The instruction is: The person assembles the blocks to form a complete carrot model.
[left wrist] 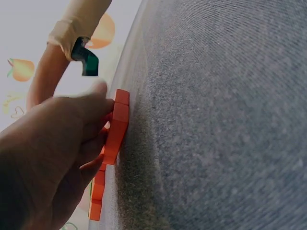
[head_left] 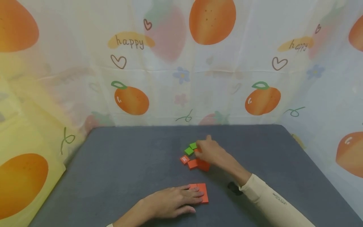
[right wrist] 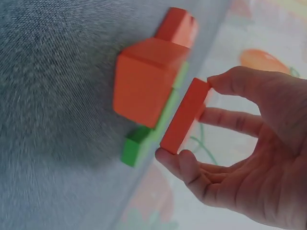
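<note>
In the head view my left hand [head_left: 173,201] lies with its fingers stretched over flat orange-red blocks [head_left: 204,193] near the front of the table. The left wrist view shows the edges of these blocks [left wrist: 117,129] against the fingertips. Farther back, my right hand [head_left: 211,152] is over a loose group of blocks. It pinches an orange-red rectangular block [right wrist: 186,116] between thumb and fingers, lifted off the table. Beside it lie a larger orange block [right wrist: 141,81], green blocks [head_left: 189,151], a small orange block marked "R" [head_left: 184,159] and another orange block [head_left: 192,164].
A dark grey cloth-like surface covers the table [head_left: 127,157]. Behind and at both sides hangs a fruit-printed curtain [head_left: 181,88]. A dark object [head_left: 234,188] sits at the right wrist, by the cream sleeve [head_left: 272,198].
</note>
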### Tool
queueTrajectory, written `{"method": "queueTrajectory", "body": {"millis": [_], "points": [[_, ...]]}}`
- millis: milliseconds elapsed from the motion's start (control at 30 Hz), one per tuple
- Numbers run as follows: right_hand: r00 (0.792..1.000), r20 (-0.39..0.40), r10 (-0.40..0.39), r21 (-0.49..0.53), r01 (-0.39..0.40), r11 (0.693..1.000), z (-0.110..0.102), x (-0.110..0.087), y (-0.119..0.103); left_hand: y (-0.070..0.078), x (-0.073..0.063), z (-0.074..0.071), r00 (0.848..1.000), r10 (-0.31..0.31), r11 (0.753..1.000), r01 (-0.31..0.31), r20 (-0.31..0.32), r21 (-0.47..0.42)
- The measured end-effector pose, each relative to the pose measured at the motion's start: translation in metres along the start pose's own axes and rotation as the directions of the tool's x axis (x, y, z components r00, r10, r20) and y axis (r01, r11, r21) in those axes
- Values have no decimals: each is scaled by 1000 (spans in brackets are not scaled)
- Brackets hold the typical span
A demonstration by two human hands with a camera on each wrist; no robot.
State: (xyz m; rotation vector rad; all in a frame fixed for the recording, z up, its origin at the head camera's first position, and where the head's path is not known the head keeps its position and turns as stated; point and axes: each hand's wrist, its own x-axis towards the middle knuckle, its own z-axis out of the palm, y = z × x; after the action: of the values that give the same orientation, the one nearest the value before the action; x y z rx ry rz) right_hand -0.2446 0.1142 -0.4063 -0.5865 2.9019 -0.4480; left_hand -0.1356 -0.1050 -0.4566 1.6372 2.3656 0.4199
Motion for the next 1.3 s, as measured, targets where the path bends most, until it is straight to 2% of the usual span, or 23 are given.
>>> {"method": "queueTrajectory", "body": {"millis": [233,333,400,500,633,733,833,1000,1133,1300], "points": [[995,-70,-66,9,67,998,-28,-38,9,-1,2,3,999,4,999,-3,-37,34],[984,-81,-156,-32,154,988,-37,-58,14,-1,2,3,998,14,998,-11,-63,58],[972,-49,-232,-55,229,972,-40,-71,18,-2,2,3,997,17,998,-13,-76,58],[932,22,-362,-83,362,928,-38,-88,23,-2,2,4,995,29,998,-24,-91,57],[893,120,-434,-65,444,894,-24,-102,29,-2,3,4,993,43,997,-36,-109,65],[879,163,-448,-35,459,888,-8,-106,32,-2,4,3,992,51,996,-42,-119,76],[875,178,-451,10,457,889,7,-107,32,-2,5,3,991,58,995,-47,-124,89],[881,181,-437,63,433,899,18,-108,32,-1,6,3,989,65,992,-50,-132,118],[879,158,-450,79,443,893,21,-109,31,-2,5,4,990,60,993,-46,-130,111],[868,104,-485,38,484,874,25,-110,28,-3,6,5,991,56,992,-41,-125,117]]}}
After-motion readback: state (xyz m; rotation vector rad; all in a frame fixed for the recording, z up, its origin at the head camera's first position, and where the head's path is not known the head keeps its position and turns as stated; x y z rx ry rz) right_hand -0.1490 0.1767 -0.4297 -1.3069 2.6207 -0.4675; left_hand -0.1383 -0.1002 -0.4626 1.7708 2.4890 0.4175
